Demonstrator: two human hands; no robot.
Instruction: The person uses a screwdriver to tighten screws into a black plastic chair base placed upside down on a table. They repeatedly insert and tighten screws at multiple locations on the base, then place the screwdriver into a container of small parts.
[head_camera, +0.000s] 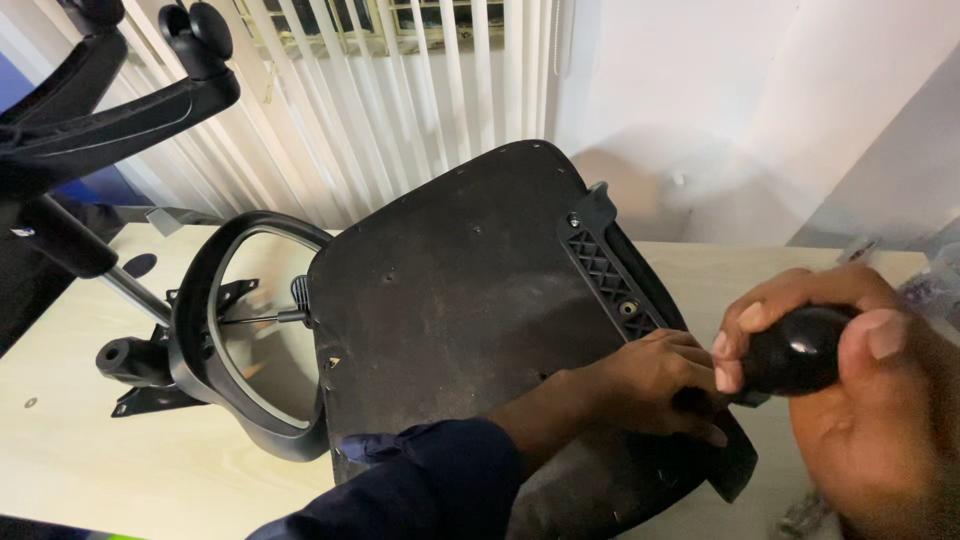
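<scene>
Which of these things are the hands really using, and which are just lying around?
In use:
- upturned chair seat, pressed by the left hand
- black screwdriver handle, gripped by the right hand
- armrest bracket on the seat

Lying about:
- attached armrest loop
- chair wheel base
- metal mechanism plate
- wooden table
- window blinds

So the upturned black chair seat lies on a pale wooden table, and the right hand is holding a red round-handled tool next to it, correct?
Not quite: the head view shows the round-handled tool in the right hand is black, not red. The rest holds: the upturned black chair seat lies on the pale wooden table, with the tool beside it.
</scene>
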